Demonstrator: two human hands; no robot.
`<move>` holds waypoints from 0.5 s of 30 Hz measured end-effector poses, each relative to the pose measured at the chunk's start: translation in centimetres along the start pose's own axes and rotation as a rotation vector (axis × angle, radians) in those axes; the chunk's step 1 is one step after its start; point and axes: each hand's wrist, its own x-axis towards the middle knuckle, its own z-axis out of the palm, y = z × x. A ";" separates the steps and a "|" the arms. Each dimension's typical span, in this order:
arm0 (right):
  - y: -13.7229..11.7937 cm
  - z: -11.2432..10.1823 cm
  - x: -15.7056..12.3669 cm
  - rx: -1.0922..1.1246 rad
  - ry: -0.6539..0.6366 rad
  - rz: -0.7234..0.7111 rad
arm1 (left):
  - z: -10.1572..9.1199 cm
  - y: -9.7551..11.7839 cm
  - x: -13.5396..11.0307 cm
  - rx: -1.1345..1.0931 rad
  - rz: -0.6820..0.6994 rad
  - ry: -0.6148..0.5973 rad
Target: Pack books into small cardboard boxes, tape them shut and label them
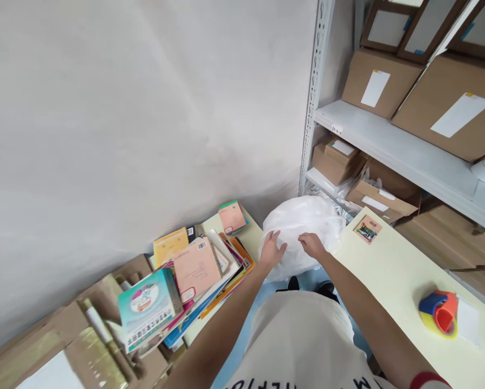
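A bulging white plastic bag [303, 227] rests in the corner where two pale yellow tabletops [392, 270] meet. Both of my hands are on its near side. My left hand [271, 249] lies on the bag's left part with fingers curled into the plastic. My right hand [312, 244] pinches the plastic near the bag's middle. What the bag contains is hidden.
A messy pile of books and workbooks [194, 270] lies on the left tabletop, beside open cardboard boxes [84, 335]. A small card [367, 229] and a tape dispenser [439, 313] lie on the right tabletop. Metal shelving [392, 140] with cardboard boxes stands at the right.
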 end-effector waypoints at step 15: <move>0.0 -5.8 -6.0 0.137 0.409 -0.229 | -2.8 6.7 2.7 -0.108 0.438 -0.155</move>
